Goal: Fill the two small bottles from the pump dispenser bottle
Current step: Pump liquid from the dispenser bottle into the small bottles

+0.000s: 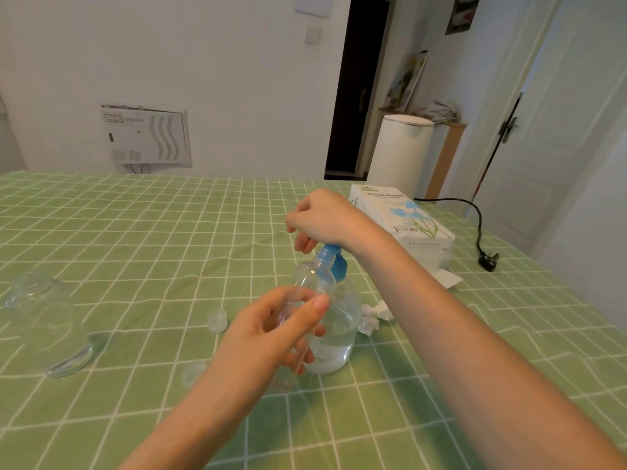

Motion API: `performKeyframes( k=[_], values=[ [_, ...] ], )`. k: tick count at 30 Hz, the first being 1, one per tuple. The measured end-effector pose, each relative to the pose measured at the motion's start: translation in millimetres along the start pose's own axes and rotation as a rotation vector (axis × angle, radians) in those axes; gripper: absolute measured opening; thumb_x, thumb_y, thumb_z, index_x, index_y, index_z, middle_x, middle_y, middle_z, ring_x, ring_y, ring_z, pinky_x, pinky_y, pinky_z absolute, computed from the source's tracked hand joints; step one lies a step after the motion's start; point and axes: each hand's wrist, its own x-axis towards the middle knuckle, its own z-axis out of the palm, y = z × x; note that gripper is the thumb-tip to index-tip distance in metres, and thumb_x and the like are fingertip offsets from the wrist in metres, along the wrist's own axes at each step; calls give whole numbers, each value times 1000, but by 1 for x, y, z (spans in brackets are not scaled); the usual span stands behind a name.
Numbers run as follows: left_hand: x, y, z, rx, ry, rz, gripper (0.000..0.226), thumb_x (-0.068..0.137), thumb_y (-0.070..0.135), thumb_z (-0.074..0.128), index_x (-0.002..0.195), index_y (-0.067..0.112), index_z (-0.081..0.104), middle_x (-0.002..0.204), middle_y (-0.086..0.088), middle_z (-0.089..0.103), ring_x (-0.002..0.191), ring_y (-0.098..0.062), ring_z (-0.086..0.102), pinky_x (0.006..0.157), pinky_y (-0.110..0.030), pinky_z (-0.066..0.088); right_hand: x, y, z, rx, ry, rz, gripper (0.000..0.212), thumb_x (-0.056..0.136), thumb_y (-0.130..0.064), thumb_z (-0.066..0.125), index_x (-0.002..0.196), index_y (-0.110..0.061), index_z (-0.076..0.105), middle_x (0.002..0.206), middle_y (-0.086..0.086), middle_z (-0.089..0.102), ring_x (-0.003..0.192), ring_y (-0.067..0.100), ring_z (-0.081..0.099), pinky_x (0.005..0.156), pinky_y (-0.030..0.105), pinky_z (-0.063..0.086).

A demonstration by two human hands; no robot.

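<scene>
Desk (135, 232): covered by a green checked cloth and carrying everything here.
Tissue pack (407, 215): far right, well apart from the work.
Clear glass vessel (44, 320): near left, apparently lying on its side; not in play.
Pump dispenser bottle (339, 334): upright at centre, clear liquid in its lower part, blue pump head (334, 261) on top.
Right hand (322, 215): on top of the pump head, fingers curled down over it. Judged ready to press; short, straight-down strokes should keep the big bottle from tipping.
Left hand (271, 330): thumb and fingers pinching the small bottle round its body, just in front of the big one.
Small bottle (308, 283): clear, tilted, its open top raised to the pump head. It looks empty, so filling seems barely begun. Its mouth should sit right under the spout and stay there through each stroke; whether it is lined up cannot be told.
Crumpled tissue (371, 317): just right of the big bottle, handy for drips.
Cap (217, 322): loose on the cloth, left of the hands.
Second small bottle: cannot be made out with certainty.
</scene>
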Motion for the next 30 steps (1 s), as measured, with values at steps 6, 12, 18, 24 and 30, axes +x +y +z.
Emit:
performKeyframes(
  k=[6,12,18,24,30],
  values=[
    [1,5,0,-2,5,30,45,55,51,67,90,22,71,67,1,68,48,-10,56,46,-17,45,0,-7,-7,-29,27,-36,37,88,-18,48,109,7,64,77,10,74,90,31,70,81,39,55],
    [-2,3,1,8,5,9,40,59,48,66,89,22,71,65,2,68,46,-8,56,44,-16,44,1,-2,-1,-72,-53,24,39,87,-24,50,112,4,62,97,16,73,100,30,67,87,40,52],
    [-3,-1,0,11,5,-1,38,61,47,67,89,22,70,67,2,69,49,-8,57,48,-17,47,-1,2,6,-58,-53,33,44,88,-27,51,118,4,59,92,14,74,101,31,66,88,42,52],
    [0,2,0,28,5,36,40,61,49,66,91,24,69,67,3,68,51,-10,58,48,-17,46,1,-3,-5,-80,-57,20,39,89,-23,50,115,3,62,84,9,75,95,29,69,82,35,54],
    [2,2,1,29,-2,45,39,60,49,66,91,25,69,67,5,70,53,-11,60,49,-16,47,2,-5,-6,-107,-74,-6,36,88,-23,50,110,2,65,77,3,74,92,25,70,83,32,53]
  ],
)
